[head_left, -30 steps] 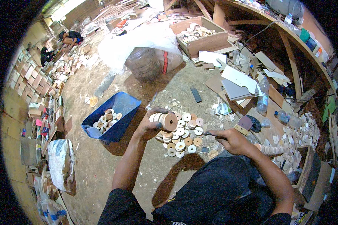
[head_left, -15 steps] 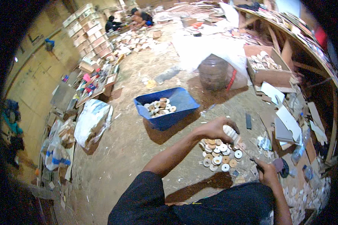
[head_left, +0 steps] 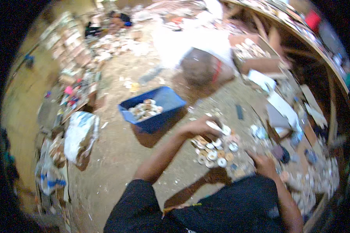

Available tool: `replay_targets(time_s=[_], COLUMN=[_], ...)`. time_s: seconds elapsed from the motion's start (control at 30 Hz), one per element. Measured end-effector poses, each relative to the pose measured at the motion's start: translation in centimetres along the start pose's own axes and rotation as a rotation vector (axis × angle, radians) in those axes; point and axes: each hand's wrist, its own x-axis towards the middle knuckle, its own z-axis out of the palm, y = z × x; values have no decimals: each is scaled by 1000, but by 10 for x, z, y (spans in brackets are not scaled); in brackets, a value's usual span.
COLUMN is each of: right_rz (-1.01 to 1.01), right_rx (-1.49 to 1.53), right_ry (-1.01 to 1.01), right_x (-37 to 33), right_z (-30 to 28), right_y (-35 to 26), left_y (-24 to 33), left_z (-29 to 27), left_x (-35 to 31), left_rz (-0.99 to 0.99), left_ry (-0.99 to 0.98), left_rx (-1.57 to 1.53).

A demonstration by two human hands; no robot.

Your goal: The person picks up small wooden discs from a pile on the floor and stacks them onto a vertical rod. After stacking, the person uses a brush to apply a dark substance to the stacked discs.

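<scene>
My left hand [head_left: 201, 128] is closed around a short stack of white, disc-like pieces [head_left: 214, 125], blurred by motion. Beneath it on the ground lies a pile of round white and tan discs with centre holes [head_left: 212, 154]. To the right of that pile is my right hand [head_left: 265, 164], its fingers wrapped round a thin tool with a dark handle. The tool is mostly hidden and smeared now. More of these discs [head_left: 146, 110] fill the left part of a blue plastic tub [head_left: 168, 108] ahead and to the left.
A brown rounded container [head_left: 198, 66] stands beyond the tub, beside a wooden box of pieces [head_left: 260, 66]. Boards and scraps [head_left: 286, 108] crowd the right side. A white sack [head_left: 79, 134] lies at left. Two people [head_left: 118, 21] sit far back near stacked crates [head_left: 72, 40].
The view has swung, so the whole scene sits farther left and is blurred. My left hand still grips the stack above the pile; the tool's thin rod no longer shows clearly.
</scene>
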Motion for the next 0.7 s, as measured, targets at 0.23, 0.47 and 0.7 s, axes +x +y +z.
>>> replay_targets(time_s=[0.23, 0.47, 0.7], right_rz=[-22, 20, -54], right_rx=[205, 114, 198], right_ry=[147, 178, 245], right_x=[-2, -4, -5], right_z=[10, 1, 11], right_y=[-3, -9, -3], left_y=[12, 33, 53], left_z=[-3, 11, 13], left_x=[2, -8, -19], left_rz=[13, 119, 71], left_ry=[-40, 67, 57], left_rx=[-330, 32, 6])
